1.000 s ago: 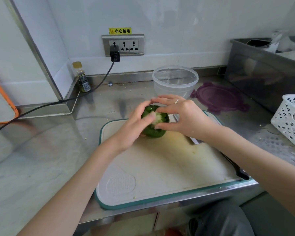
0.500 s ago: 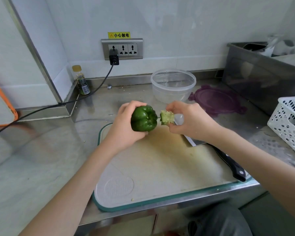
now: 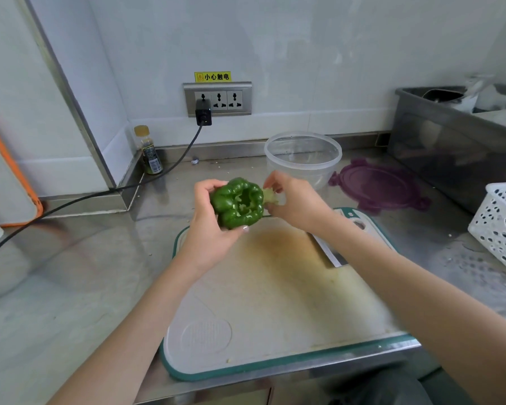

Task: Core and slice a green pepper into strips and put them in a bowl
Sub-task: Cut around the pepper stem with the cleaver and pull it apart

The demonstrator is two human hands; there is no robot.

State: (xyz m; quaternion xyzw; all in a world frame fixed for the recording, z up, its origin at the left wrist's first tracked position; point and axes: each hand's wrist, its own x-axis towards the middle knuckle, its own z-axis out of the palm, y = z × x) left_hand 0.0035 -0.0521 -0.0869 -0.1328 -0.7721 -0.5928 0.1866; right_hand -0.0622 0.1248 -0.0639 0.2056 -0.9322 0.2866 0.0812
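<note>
The left hand point(image 3: 214, 229) grips the pepper point(image 3: 237, 202) from the side and from below, fingers curled round it, and holds it in the air above the far edge of the board point(image 3: 275, 302). The cut opening is turned toward the camera, probably so that the person can look inside and check that the hollow is clean of seeds.

The right hand point(image 3: 297, 200) pinches the pale core point(image 3: 270, 195) between thumb and fingertips, just beside the pepper on its right. The core seems to be free of the pepper, but the two are so near that I cannot tell if some tissue joins them.

The knife point(image 3: 329, 252) lies on the right part of the board, mostly hidden under the right forearm; only a piece of the blade shows. It is put down there because both hands are needed for the coring.

The bowl point(image 3: 303, 154) stands behind the board, near the wall, with nothing visible in it. Its place just past the hands makes it easy to reach for the strips. The purple lid point(image 3: 380, 188) lies flat on the counter point(image 3: 70, 273) to the right of the bowl.

In my judgement the coring is nearly done, and no slicing has begun: the pepper is whole except for the hole. The core must go somewhere away from the board before the cutting.
</note>
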